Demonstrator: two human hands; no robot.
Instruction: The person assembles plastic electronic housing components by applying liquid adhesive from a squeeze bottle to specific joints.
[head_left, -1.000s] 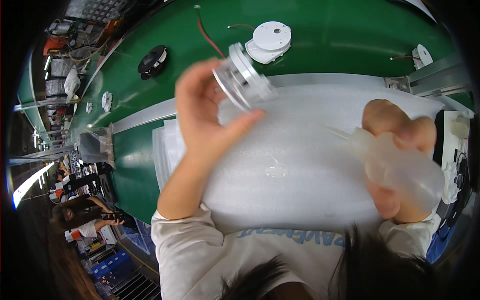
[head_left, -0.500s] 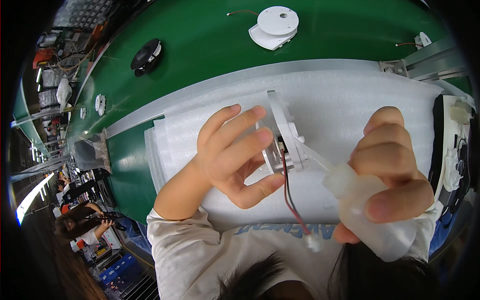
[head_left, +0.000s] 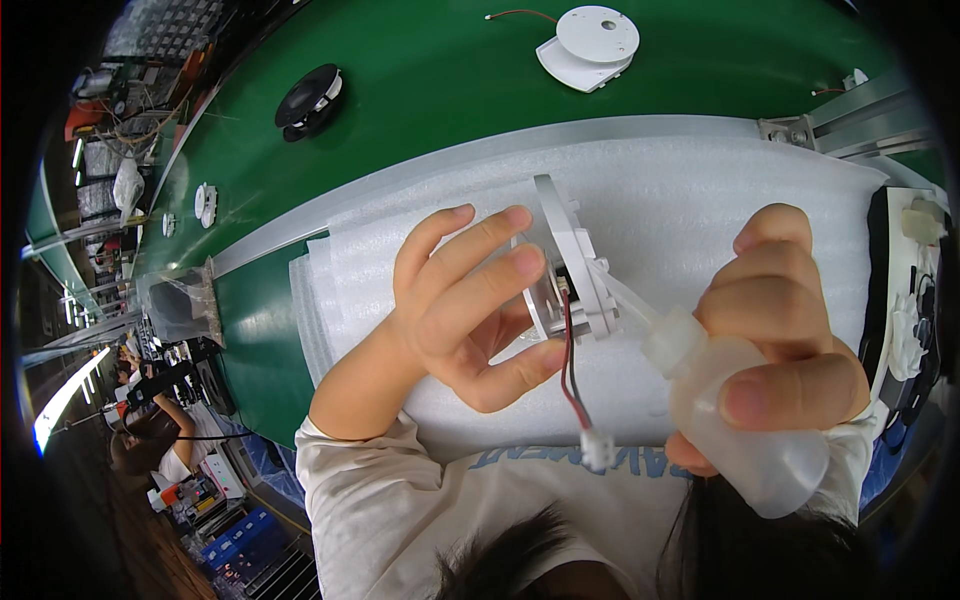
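My left hand [head_left: 465, 300] grips a white round plastic assembly [head_left: 575, 265] by its edge, holding it upright on its side above the foam sheet. From its middle hangs a red and black cable [head_left: 570, 370] that ends in a white connector [head_left: 597, 450]. In my right hand [head_left: 780, 310] is a translucent squeeze bottle [head_left: 755, 425], thumb and fingers wrapped around its body. The bottle's thin nozzle [head_left: 628, 300] points up and left, its tip at the right face of the assembly. Where exactly the tip touches is hard to make out.
White foam sheets [head_left: 420, 230] cover the work surface. Beyond a metal rail [head_left: 500, 143] runs a green conveyor belt [head_left: 430, 70], carrying another white assembly [head_left: 598, 35], a black round part [head_left: 310, 100] and small white parts [head_left: 206, 205]. A co-worker [head_left: 165, 440] sits at far left.
The parts on the conveyor belt have shifted to the right. The hanging connector has swung slightly left and up. Both my hands keep nearly the same place and hold.
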